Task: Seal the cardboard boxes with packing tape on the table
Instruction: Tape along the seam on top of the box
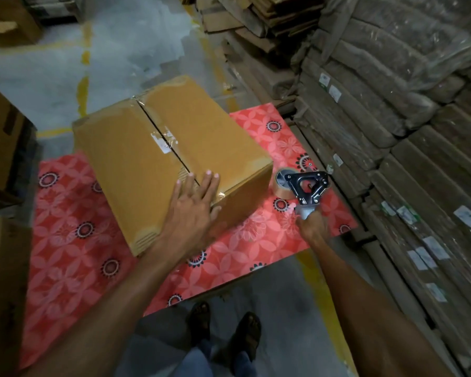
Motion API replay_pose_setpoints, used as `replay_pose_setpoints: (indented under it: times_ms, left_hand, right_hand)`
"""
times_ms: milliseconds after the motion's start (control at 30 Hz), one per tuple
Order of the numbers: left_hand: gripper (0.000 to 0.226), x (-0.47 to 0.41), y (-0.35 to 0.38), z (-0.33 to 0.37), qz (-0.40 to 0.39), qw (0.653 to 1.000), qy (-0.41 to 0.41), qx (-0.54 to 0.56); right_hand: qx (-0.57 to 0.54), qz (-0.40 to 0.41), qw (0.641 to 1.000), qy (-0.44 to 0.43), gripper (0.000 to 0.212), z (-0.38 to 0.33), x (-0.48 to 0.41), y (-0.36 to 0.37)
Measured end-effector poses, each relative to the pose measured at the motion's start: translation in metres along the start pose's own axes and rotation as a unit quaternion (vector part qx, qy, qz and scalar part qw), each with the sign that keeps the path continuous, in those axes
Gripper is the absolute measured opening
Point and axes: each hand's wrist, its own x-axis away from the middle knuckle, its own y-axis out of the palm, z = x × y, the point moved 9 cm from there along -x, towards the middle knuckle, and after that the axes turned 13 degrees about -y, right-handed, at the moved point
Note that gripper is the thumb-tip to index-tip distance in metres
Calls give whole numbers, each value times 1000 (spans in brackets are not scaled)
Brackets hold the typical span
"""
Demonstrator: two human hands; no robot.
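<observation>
— Where's the cardboard box sitting?

— On the bench, the one under the red flowered cover. From where I'm watching, its top flaps are closed and meet along a dark centre seam, with a patch of clear tape over the middle of that seam and more tape glinting at the corners.

— And my left hand?

— Flat on the box's near top edge, fingers spread wide, fingertips lying across the end of the seam. That grip is apart, pressing rather than clasping anything.

— The other one?

— My right hand is just beside the box's near right corner, clamped on the handle of the tape dispenser. The black frame points up and away from that grip, and the brown tape roll sits on the side towards the box, close to its side wall. I cannot tell whether the dispenser touches the cover.

— What's around us?

— Beyond the right grip, bundles of flattened cardboard are stacked high. Past the left grip stand more brown boxes. Below both arms, my sandalled feet are on the grey floor with its yellow lines.
</observation>
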Motion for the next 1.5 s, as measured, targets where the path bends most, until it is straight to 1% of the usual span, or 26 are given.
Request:
replay_pose_setpoints:
  times_ms: [133,200,233,267,300,367,400,433,467,533,567,633,733,833,900,1000,1067,1167,1300,1500]
  left_hand:
    - [70,7,0,-3,14,1000,-22,-4]
    - [70,7,-2,-3,13,999,-30,-5]
    - [71,8,-4,-3,13,999,-30,-2]
    - [72,8,-8,-4,13,1000,-25,8]
    - [72,7,-14,-5,14,999,-15,26]
    - [67,0,-29,-10,23,997,20,73]
    - [62,-10,-35,-17,26,994,34,98]
    - [58,-22,-37,-27,21,992,37,121]
    - [56,-36,-37,-40,13,990,30,139]
    - [59,-69,-33,-75,6,987,3,160]
    - [60,-85,-31,-93,3,986,-10,166]
    - [60,-114,-30,-126,4,985,-26,169]
    - [58,-152,-31,-166,3,989,-34,146]
    - [61,-186,-19,-198,-31,990,-54,128]
    - [59,-206,-17,-214,-21,991,-55,119]
    - [55,-231,-16,-227,-26,994,-41,97]
    - [55,-238,-13,-231,-27,995,-31,86]
    - [55,-237,-10,-234,-3,997,-30,77]
    - [56,-237,-11,-234,1,995,-38,89]
    - [55,-236,-11,-232,-3,996,-34,84]
  right_hand:
    - [70,-66,995,20,41,12,-11,13]
    - [103,-78,992,12,39,-1,-5,1]
    - [124,-71,990,-5,38,-13,-3,-9]
    - [152,-44,987,-30,36,-32,-3,-24]
    - [190,-1,980,-62,32,-55,-4,-42]
    - [271,112,946,-138,31,-120,-3,-75]
    - [282,147,930,-186,32,-159,-1,-85]
    - [267,157,920,-239,31,-199,3,-86]
    - [230,145,917,-293,30,-234,6,-79]
    - [143,96,907,-384,23,-302,19,-52]
    - [112,65,900,-416,21,-329,26,-31]
    - [92,4,883,-461,24,-372,35,15]
    - [114,-52,865,-485,32,-415,37,76]
    - [116,-76,857,-497,32,-451,26,116]
    - [139,-84,849,-503,32,-471,14,139]
    - [217,-138,831,-493,52,-486,-6,175]
    - [275,-161,809,-494,59,-487,-15,193]
    - [310,-143,792,-506,60,-482,-20,200]
    - [296,-132,791,-519,64,-468,-11,191]
    - [299,-137,810,-485,66,-406,37,157]
